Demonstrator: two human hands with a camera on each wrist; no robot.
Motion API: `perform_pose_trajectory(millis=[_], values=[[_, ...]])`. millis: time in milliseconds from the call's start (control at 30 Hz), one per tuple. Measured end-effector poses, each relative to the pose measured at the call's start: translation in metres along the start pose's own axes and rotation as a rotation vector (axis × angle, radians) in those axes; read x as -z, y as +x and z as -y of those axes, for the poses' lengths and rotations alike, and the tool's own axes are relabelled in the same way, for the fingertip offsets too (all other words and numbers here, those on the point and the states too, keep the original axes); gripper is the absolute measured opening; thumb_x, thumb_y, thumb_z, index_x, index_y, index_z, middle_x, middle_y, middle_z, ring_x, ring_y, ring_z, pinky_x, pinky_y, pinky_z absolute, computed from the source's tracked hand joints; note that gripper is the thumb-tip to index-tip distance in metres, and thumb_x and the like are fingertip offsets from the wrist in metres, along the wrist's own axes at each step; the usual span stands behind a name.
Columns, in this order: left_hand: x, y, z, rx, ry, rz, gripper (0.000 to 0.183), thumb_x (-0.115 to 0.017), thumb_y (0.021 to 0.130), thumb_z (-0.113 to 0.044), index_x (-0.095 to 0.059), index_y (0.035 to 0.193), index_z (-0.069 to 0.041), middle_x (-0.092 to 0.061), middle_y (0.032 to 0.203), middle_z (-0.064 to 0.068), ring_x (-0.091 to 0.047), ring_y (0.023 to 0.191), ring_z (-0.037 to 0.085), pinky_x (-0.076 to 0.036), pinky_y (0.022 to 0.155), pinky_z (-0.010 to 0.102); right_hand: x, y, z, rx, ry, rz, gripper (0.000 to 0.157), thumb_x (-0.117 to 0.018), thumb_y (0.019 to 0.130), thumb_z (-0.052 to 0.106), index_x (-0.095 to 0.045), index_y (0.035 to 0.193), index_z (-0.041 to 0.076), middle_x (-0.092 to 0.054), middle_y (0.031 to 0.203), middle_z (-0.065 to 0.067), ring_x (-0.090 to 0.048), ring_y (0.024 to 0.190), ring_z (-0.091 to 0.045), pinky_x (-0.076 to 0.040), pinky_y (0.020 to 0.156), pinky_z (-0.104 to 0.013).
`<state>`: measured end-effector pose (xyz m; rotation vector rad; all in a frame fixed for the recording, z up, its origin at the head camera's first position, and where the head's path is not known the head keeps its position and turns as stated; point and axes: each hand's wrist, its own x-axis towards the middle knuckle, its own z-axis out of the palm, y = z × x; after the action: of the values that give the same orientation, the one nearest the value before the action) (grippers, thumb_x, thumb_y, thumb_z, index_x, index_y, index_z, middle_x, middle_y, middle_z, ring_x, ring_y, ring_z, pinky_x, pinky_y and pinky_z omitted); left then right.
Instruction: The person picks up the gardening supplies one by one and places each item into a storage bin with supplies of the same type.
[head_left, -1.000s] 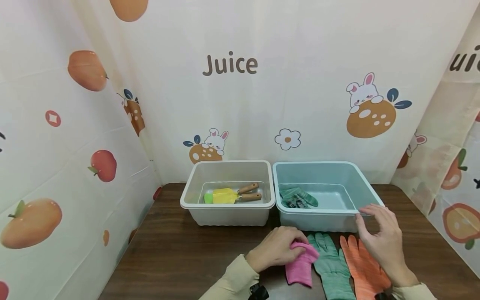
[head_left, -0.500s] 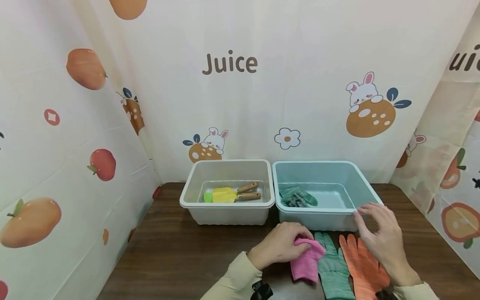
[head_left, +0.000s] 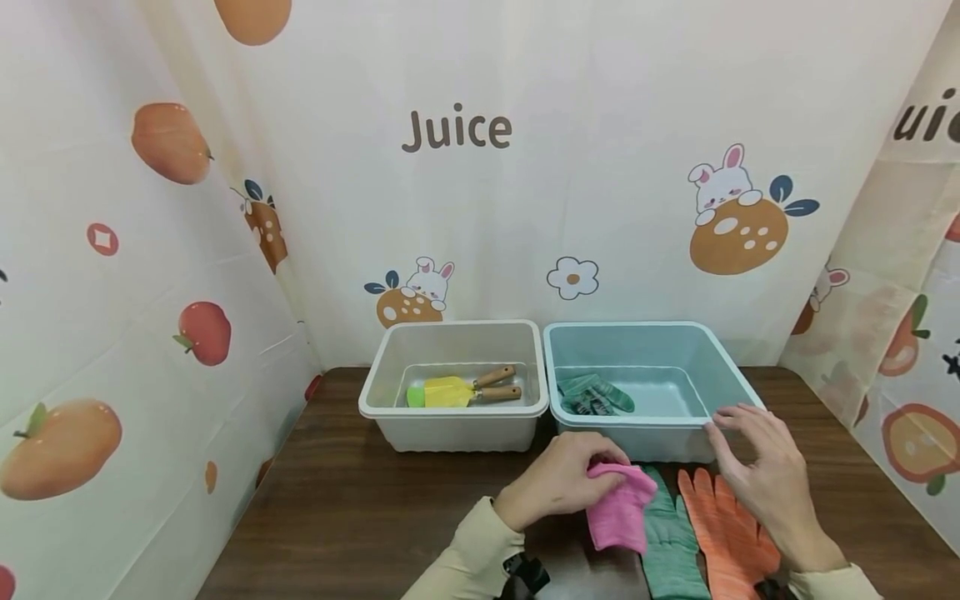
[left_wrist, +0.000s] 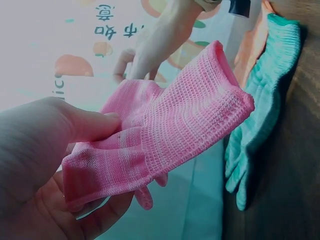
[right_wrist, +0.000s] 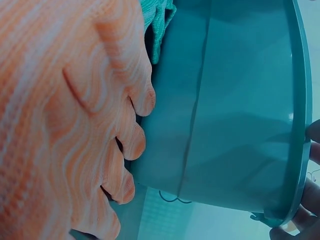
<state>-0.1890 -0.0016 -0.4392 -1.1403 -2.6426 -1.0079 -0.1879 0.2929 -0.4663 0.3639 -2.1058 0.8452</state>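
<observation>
My left hand (head_left: 562,475) pinches a pink knitted glove (head_left: 621,508) between thumb and fingers. In the left wrist view the pink glove (left_wrist: 185,105) is folded over, its cuff raised and a few fingertips poking out below. My right hand (head_left: 765,467) holds the front right corner of the blue bin (head_left: 637,442), fingers over the rim. The right wrist view shows only its fingers (right_wrist: 309,197) at that rim. On the table between the hands lie a green glove (head_left: 670,542) and an orange glove (head_left: 727,533), side by side.
Inside the blue bin, at its left, sits a crumpled green striped glove (head_left: 592,393). Left of it stands a beige bin (head_left: 457,429) with yellow-bladed hand tools (head_left: 450,392) with wooden handles. A printed curtain (head_left: 600,167) hangs behind the brown table (head_left: 337,517).
My left hand has moved right and toward the blue bin with the pink glove, which now overlaps more of the green glove. The right hand stays at the bin's corner.
</observation>
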Motion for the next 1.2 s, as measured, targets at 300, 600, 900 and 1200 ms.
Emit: perform_pose_trajectory(millis=[300, 600, 900, 1200], values=[[0.011, 0.002, -0.004, 0.026, -0.04, -0.029, 0.014, -0.073, 0.1, -0.024, -0.081, 0.111, -0.021, -0.076, 0.099, -0.013, -0.051, 0.08, -0.01, -0.043, 0.069, 0.005, 0.001, 0.001, 0.001, -0.005, 0.04, -0.011, 0.027, -0.085, 0.077, -0.01, -0.08, 0.101, 0.001, -0.076, 0.103, -0.017, -0.047, 0.122, 0.01, -0.025, 0.122, -0.012], [0.018, 0.003, -0.007, 0.034, -0.069, -0.042, 0.014, -0.074, 0.101, -0.023, -0.081, 0.113, -0.02, -0.076, 0.099, -0.011, -0.05, 0.078, -0.009, -0.044, 0.068, 0.006, 0.001, -0.001, -0.001, -0.017, 0.034, -0.008, 0.028, -0.086, 0.077, -0.01, -0.08, 0.101, 0.002, -0.075, 0.102, -0.02, -0.045, 0.122, 0.014, -0.024, 0.123, -0.013], [0.019, 0.004, -0.007, 0.033, -0.083, -0.058, 0.015, -0.074, 0.101, -0.023, -0.08, 0.114, -0.021, -0.075, 0.1, -0.012, -0.05, 0.076, -0.009, -0.044, 0.066, 0.007, 0.002, -0.001, -0.001, -0.028, 0.023, 0.005, 0.029, -0.085, 0.078, -0.011, -0.079, 0.103, 0.002, -0.075, 0.104, -0.018, -0.043, 0.123, 0.012, -0.022, 0.121, -0.011], [0.025, 0.007, -0.005, -0.032, -0.025, -0.095, 0.015, -0.075, 0.101, -0.024, -0.08, 0.114, -0.021, -0.076, 0.103, -0.01, -0.052, 0.079, -0.007, -0.043, 0.071, 0.006, 0.002, 0.0, -0.002, -0.035, 0.008, 0.013, 0.03, -0.085, 0.078, -0.012, -0.079, 0.104, 0.002, -0.075, 0.104, -0.018, -0.042, 0.122, 0.013, -0.021, 0.121, -0.01]])
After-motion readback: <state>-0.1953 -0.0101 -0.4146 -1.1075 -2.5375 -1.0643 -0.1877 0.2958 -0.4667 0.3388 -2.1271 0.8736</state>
